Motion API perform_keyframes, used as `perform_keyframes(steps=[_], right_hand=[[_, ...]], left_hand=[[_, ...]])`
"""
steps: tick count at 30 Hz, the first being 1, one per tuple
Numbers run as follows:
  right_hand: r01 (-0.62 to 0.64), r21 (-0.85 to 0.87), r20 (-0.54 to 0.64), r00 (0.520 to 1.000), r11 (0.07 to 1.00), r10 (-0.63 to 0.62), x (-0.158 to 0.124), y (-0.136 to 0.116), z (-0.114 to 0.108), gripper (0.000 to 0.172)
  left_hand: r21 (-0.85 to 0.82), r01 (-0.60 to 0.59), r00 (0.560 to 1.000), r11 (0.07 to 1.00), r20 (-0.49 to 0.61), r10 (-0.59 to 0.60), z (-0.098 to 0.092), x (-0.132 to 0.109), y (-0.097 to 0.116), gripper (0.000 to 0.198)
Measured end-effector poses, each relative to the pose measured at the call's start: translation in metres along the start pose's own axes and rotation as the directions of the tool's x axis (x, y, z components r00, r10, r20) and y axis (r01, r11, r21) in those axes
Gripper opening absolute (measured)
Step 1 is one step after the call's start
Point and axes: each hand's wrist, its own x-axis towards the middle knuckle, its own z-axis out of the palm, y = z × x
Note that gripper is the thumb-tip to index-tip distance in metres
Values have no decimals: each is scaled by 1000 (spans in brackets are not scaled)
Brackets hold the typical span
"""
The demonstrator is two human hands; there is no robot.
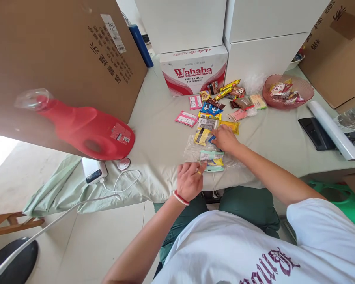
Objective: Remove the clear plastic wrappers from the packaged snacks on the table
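My left hand, with a ring and a beaded bracelet, is at the table's front edge, palm down. Its fingers are apart, one reaching the edge of a pale green snack packet that has a yellow patch. Farther in, my right hand has its fingertips closed on a small blue packet, mostly hidden by the fingers. Beside it lie a yellow packet and an orange-yellow packet. Under both hands spreads a crumpled clear plastic bag.
Wrapped snacks, including pink packets, lie before a Wahaha water box. At right are a pink glass bowl of snacks, a phone and a white roll. A red jug and power bank stand left.
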Motion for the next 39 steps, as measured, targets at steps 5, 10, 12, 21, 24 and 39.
perform_keyframes(steps=[5,10,12,21,24,39], right_hand=[[122,-12,21,992,993,-121,-23,-4,-18,32],[459,62,75,883,886,-463,-75,-18,-8,37],[464,88,125,873,881,-472,-89,-19,5,43],[414,142,97,898,899,-428,-100,-18,32,40],[424,113,78,898,898,-434,-102,-21,30,38],[390,271,-51,919,880,-391,-126,-28,32,27]], left_hand=[[62,112,971,992,208,-122,28,22,9,40],[34,164,956,986,242,-167,36,22,3,27],[-70,181,958,981,239,-160,35,17,-5,25],[-413,675,636,612,-95,-766,13,4,-56,42],[-203,787,602,583,42,-798,18,14,-47,43],[-497,317,947,808,121,-298,34,29,31,23]])
